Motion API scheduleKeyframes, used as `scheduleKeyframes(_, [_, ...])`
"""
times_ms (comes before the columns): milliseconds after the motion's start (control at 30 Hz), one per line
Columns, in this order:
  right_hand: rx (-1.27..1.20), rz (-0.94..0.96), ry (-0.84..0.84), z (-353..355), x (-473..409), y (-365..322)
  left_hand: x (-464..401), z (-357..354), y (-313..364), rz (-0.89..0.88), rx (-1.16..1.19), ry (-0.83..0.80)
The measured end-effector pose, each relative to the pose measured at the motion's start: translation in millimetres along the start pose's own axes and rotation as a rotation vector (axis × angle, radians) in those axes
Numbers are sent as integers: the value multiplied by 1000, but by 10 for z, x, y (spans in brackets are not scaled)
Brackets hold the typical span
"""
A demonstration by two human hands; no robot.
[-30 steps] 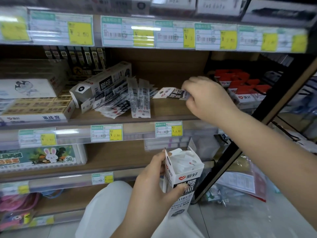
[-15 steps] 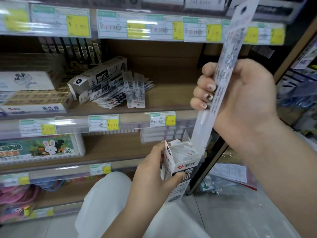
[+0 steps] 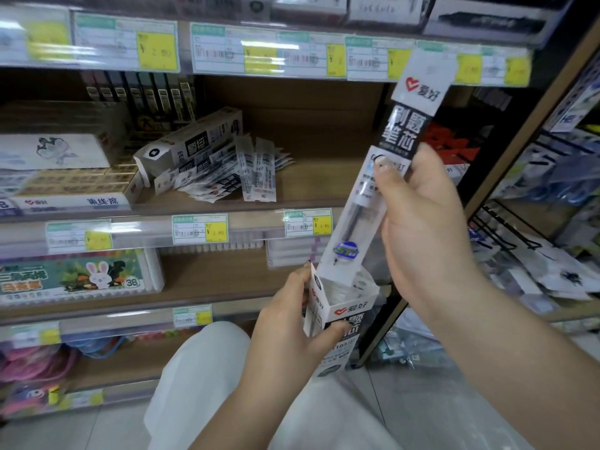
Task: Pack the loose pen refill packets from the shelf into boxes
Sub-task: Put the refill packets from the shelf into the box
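My left hand (image 3: 285, 323) grips refill box (image 3: 344, 323) mouth-up at 6 o'clock so right hand (image 3: 418, 222), pinching refill packet (image 3: 386, 177), drops it straight in.

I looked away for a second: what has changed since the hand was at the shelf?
The right hand took one refill packet off the shelf, carried it down and now holds it upright, its lower end entering the open box. The left hand kept its grip on that box. The loose packets stayed on the shelf.
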State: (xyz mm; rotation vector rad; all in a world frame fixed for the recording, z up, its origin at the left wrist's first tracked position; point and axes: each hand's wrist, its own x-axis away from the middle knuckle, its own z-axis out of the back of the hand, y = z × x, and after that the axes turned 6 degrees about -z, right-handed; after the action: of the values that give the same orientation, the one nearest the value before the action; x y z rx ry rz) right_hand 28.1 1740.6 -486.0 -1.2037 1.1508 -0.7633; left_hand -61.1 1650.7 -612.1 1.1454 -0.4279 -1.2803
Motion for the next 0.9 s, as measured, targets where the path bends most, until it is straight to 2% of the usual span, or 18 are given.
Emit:
scheduleKeyframes(133, [115,149,43,106,-24,41,13,6,0,6,-1,8])
scheduleKeyframes(300, [283,267,-34,159,32,75,17,6,11,13,5,8])
scheduleKeyframes(567, [324,283,-204,282,68,0,8,20,-16,1,-23,11])
scheduleKeyframes(767, [414,336,-196,325,46,18,-1,-13,-4,11,-12,-9])
scheduleKeyframes(900, [384,354,-220,313,29,8,1,-30,-4,5,-18,-13])
